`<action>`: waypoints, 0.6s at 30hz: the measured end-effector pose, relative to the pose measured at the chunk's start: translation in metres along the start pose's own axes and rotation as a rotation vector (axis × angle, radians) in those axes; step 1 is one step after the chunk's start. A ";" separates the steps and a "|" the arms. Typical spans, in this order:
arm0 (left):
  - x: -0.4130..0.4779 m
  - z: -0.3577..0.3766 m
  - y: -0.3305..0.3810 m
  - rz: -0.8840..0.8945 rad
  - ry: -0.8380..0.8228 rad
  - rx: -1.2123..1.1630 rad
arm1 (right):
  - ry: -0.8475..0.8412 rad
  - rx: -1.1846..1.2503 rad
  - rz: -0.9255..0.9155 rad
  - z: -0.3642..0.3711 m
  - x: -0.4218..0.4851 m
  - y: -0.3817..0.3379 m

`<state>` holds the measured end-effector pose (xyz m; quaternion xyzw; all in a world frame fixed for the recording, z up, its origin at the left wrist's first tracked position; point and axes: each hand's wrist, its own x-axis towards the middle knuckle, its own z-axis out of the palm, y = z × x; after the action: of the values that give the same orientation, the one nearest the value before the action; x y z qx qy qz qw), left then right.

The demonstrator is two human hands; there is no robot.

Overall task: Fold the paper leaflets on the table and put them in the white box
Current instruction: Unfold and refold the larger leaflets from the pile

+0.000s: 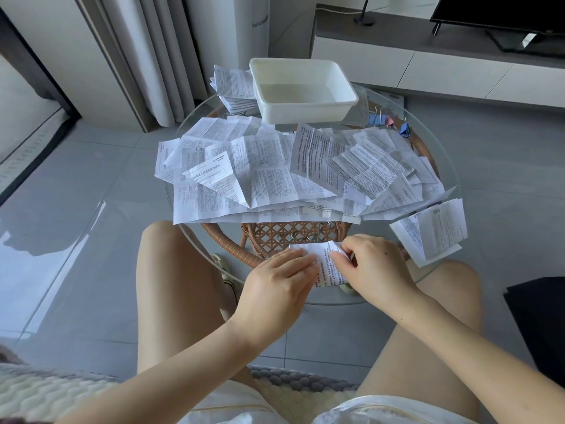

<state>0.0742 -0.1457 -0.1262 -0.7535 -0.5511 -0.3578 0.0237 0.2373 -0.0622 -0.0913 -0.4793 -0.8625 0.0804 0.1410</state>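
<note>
Left hand [281,276] lay over the left part of one leaflet [328,264], fingers fairly straight and pressing it down, not clenched. Right hand [373,267] had curled fingers pinching the leaflet's right edge, grasping it. The leaflet sat at the near edge of the round glass desk [440,139], between the two hands, partly folded by the look of it.

White box [305,113] stood at the far side of the desk and looked bare inside. Loose leaflets [260,169] covered the middle in an overlapping heap. A stack [235,87] sat just left of the box. One sheet [431,234] hung over the right rim.

Handling, judged: thin printed paper, very light, limp, already creased, so it should fold along old lines but slide easily on glass. It needs one hand pinning while the other pinches an edge or corner. It tears easily if pulled, and a draught or a sleeve could shift the heap.

Hard to tell:
- how many folds the held leaflet had, as the hands covered most of it
- left thumb hidden
- whether the far stack was folded or just piled
- print too small to read
- binder clips [379,119] right of the box partly behind paper
- heap depth unclear
</note>
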 end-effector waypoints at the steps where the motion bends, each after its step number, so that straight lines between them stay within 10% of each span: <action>1: 0.000 0.001 -0.001 -0.003 0.002 0.001 | -0.008 -0.003 0.004 0.000 0.001 0.000; 11: -0.002 0.001 -0.006 -0.049 -0.029 0.079 | -0.020 0.002 0.052 -0.001 0.000 -0.005; 18: -0.002 0.000 -0.004 -0.057 -0.071 0.131 | 0.274 -0.111 0.137 0.013 -0.026 -0.033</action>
<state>0.0705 -0.1453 -0.1286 -0.7465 -0.5951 -0.2944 0.0430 0.2194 -0.1022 -0.0989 -0.5504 -0.8037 -0.0241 0.2249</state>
